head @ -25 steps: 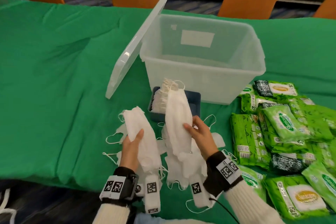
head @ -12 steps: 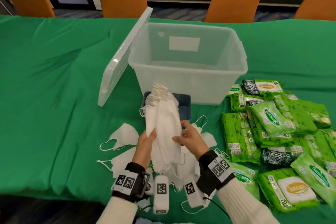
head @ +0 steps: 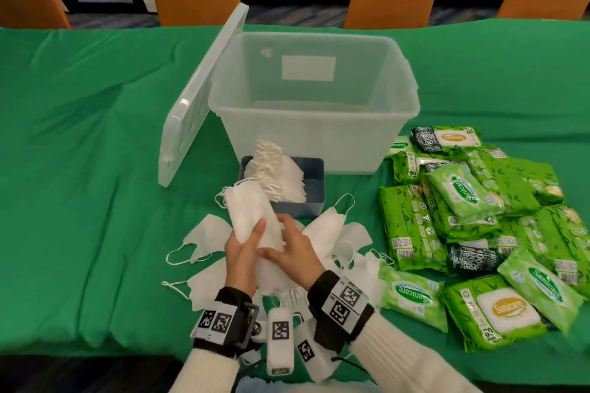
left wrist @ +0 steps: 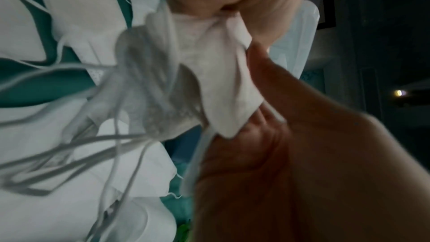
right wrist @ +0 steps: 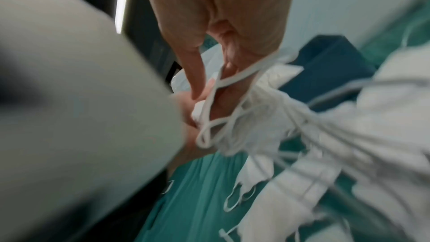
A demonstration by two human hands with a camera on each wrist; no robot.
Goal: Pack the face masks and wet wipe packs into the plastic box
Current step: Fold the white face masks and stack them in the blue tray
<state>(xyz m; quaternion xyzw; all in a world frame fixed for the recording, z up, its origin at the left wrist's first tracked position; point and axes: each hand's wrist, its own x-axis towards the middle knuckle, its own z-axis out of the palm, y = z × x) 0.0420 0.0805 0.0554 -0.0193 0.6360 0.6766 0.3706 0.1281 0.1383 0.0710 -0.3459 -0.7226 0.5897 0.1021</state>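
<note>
1. Near the front edge of the worktop (head: 79, 169), both hands are clamped on one bundle of face masks (head: 255, 217): left hand (head: 241, 252) wraps it from the left, right hand (head: 295, 254) from the right, each grip curled round the stack.
2. Bundle sits above the loose masks (head: 332, 230) scattered on the green cloth, just in front of the blue tray (head: 314, 182), which has more masks in it. Plastic box (head: 314, 99) is behind that, looks empty, lid (head: 198, 99) leaning on its left side.
3. Handling, imo: masks are v. light, soft, squishy. They'll fan out or slip if the squeeze is loose. Best to hold mid-stack w/ both palms. Ear loops dangle underneath and could snag.
4. Wet wipe packs (head: 472, 226) are piled to the right, none touched yet. Prob heavier and slick.
5. Vs 1 s ago: there were two separate bunches, one per hand. Now they're merged into one and both hands are closer together.
</note>
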